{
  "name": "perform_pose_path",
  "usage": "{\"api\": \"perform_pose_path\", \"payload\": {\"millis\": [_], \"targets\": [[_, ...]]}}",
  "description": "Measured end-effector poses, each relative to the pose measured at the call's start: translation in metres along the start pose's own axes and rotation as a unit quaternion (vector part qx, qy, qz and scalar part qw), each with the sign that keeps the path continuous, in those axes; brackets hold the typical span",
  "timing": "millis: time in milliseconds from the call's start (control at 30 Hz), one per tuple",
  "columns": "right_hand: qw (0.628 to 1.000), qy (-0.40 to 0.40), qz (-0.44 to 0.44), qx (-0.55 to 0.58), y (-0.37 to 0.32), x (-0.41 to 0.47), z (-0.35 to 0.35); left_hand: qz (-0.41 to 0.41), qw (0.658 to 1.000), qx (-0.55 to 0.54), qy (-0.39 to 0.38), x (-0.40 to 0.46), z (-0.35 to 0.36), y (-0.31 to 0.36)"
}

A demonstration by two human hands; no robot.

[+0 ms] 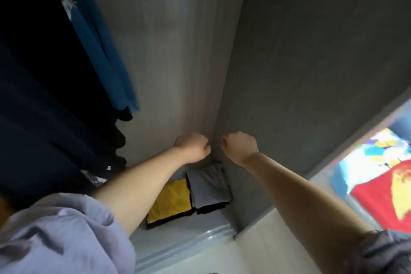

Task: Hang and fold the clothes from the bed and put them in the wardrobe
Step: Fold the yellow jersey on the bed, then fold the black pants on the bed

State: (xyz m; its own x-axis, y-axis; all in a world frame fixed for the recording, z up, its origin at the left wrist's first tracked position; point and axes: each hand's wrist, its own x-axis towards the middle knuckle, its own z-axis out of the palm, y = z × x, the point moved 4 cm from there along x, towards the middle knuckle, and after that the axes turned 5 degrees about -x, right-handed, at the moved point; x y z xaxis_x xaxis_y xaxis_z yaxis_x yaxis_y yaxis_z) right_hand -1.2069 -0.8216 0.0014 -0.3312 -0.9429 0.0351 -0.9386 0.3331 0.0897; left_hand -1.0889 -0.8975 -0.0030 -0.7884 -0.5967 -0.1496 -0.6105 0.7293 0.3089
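Both my arms reach into the wardrobe (166,51). My left hand (193,147) and my right hand (239,147) hang side by side in the air near the back corner, fingers curled under, with nothing visible in either. Below them a folded grey garment (209,184) lies on a dark stack on the wardrobe floor, and beside it lies a folded yellow garment (171,200) on another dark piece. A blue shirt (100,40) and dark clothes (44,118) hang at the left.
The grey wardrobe side wall (311,51) stands at the right. The wardrobe's front sill (200,238) runs across below the stacks. At the far right, the bed shows a bright patterned sheet (378,151) with a red cloth (378,202) on it.
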Motion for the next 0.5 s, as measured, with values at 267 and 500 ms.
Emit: {"api": "perform_pose_path", "payload": {"millis": [267,500], "targets": [[0.983,-0.045,0.176,0.026,0.077,-0.16,-0.011,0.111,0.993,-0.035,-0.022,-0.044,0.009,0.126],[0.94,-0.06,0.333,0.042,0.184,-0.316,-0.015,0.258,0.963,0.004,-0.076,-0.074,0.056,0.285]]}}
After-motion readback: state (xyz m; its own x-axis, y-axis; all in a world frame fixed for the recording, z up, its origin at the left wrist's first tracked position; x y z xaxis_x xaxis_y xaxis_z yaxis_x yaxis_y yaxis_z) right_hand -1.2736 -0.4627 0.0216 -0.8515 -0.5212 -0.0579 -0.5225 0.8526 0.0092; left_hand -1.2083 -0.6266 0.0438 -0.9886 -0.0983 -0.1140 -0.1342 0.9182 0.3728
